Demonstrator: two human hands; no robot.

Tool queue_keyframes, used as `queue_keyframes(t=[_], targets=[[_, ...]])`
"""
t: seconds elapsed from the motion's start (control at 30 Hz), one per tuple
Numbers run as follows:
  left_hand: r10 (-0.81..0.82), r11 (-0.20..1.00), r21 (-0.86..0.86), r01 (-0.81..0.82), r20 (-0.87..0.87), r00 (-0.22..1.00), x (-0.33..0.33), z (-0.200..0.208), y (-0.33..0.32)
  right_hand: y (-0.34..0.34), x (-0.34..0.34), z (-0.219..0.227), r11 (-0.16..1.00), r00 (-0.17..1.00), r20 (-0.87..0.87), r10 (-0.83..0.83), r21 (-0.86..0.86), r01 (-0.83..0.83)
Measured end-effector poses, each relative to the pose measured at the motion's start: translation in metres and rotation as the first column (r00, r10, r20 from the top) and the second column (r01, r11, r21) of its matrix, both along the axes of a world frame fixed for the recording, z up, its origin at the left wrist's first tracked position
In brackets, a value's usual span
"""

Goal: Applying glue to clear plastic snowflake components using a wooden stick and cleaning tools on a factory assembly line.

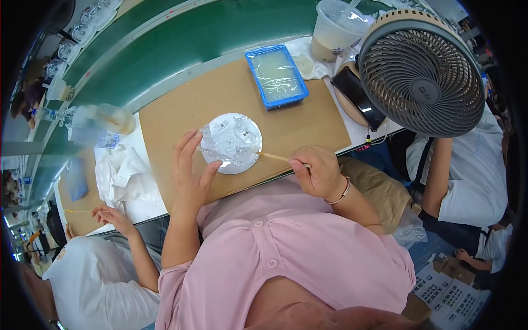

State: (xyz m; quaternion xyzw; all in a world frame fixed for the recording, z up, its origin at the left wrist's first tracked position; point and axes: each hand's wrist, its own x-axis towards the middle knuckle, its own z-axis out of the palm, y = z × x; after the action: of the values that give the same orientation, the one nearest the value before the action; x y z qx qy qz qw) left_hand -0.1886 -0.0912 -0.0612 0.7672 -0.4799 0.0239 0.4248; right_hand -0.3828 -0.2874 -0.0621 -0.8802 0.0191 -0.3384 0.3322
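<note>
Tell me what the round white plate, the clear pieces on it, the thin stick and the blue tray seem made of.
Round white plate: probably plastic or coated paper; smooth, evenly white.
Clear pieces: likely plastic or glass, glossy, given their transparency and glints.
Thin stick: perhaps wood or bamboo, from its matte-looking tan colour.
Blue tray: probably plastic, with evenly coloured, shiny walls.

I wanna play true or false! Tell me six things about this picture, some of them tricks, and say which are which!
1. The right hand holds a stick. True.
2. Clear pieces lie on the plate. True.
3. The plate is square. False: it is round.
4. The left hand holds a cup. False: the left hand is at the plate's left edge.
5. A fan is right of the plate. True.
6. The plate is on the fan. False: it is on cardboard.
</note>
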Motion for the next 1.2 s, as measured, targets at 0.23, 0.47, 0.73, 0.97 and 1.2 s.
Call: queue_keyframes(t=[0.23, 0.47, 0.73, 0.97, 1.2], targets=[[-0.007, 1.000, 0.005, 0.008, -0.033, 0.999, 0.003, 0.000, -0.004, -0.006, 0.004, 0.005, 0.999, 0.999, 0.032, 0.023, -0.045, -0.022], [0.020, 0.998, -0.058, -0.022, -0.031, 0.999, 0.008, -0.006, 0.002, -0.036, -0.003, 0.025, 0.980, 0.951, 0.246, -0.190, -0.004, 0.197], [0.082, 0.994, -0.067, -0.087, -0.077, 0.994, -0.003, -0.003, -0.009, -0.067, 0.035, 0.014, 0.938, 0.937, 0.174, -0.304, -0.120, 0.327], [0.044, 0.999, -0.018, -0.047, -0.149, 0.988, 0.003, 0.003, -0.007, -0.062, 0.025, 0.025, 0.944, 0.943, 0.227, -0.243, -0.166, 0.283], [0.061, 0.997, -0.028, -0.065, -0.118, 0.991, 0.001, -0.001, -0.008, -0.046, 0.008, 0.031, 0.974, 0.957, 0.230, -0.177, -0.100, 0.204]])
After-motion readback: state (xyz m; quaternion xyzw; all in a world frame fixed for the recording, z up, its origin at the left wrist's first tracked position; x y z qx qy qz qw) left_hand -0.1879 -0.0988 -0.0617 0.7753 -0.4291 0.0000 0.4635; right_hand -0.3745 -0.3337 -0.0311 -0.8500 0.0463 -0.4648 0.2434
